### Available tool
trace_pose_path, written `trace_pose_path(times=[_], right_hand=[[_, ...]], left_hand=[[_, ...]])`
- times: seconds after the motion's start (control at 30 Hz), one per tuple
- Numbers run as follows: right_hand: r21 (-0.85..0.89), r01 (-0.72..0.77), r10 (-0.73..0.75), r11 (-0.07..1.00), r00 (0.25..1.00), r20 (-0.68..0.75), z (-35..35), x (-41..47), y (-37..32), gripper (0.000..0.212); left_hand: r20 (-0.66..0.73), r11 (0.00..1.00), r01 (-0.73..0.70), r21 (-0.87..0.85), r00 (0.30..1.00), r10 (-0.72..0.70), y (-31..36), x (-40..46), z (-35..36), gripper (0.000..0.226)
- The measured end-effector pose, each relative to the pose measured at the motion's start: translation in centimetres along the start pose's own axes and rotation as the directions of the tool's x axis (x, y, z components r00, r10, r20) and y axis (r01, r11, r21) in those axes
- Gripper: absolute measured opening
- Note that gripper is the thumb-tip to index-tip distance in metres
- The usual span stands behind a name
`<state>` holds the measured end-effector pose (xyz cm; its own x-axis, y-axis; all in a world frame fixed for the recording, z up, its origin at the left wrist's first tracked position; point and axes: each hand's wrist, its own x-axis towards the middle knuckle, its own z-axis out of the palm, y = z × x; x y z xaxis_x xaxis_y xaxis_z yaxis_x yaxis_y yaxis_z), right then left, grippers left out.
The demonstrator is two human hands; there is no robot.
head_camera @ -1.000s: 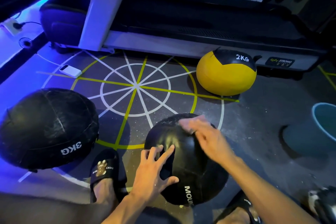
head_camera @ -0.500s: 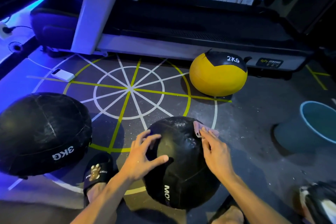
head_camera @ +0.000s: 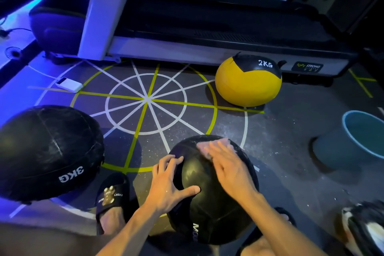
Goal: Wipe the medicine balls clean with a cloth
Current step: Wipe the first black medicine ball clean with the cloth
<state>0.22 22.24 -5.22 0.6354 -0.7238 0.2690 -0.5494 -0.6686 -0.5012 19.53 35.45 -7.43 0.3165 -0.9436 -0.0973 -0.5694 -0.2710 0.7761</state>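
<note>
With the left hand (head_camera: 170, 183) spread flat, steadying the round black leather medicine ball (head_camera: 212, 191) at 6 o'clock, and the right hand (head_camera: 226, 166) flat-fingered pressing the pink cloth (head_camera: 212, 147), a hard push might roll it away.

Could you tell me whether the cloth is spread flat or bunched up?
Flat: the cloth lies under the right hand's straight fingers.

Two bare forearms reach forward from the bottom edge. The left hand (head_camera: 169, 185) lies spread, fingers apart and gently curved, thumb stretched out to the right. The right hand (head_camera: 229, 169) lies flat, palm down, fingers straight and close together, pointing up and to the left.
</note>
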Motion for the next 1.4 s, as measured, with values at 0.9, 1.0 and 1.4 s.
trace_pose_path(times=[0.9, 1.0, 1.4], right_hand=[[0.004, 0.1, -0.098, 0.995, 0.968, 0.229, -2.7, 0.8, -4.1, 0.031], [-0.008, 0.031, -0.028, 1.0, 0.967, 0.252, -3.3, 2.5, -2.3, 0.033], [-0.132, -0.248, 0.274, 0.96, 0.932, 0.238, -2.7, 5.0, 0.3, 0.04]], left_hand=[[-0.06, 0.996, -0.083, 0.026, 0.995, 0.085, 0.3, -2.2, 1.7, 0.103], [-0.042, 0.996, -0.083, 0.035, 0.996, 0.084, 0.4, -2.5, 1.5, 0.103], [0.0, 0.99, -0.122, 0.075, 0.993, 0.122, 1.0, -2.9, 1.9, 0.099]])
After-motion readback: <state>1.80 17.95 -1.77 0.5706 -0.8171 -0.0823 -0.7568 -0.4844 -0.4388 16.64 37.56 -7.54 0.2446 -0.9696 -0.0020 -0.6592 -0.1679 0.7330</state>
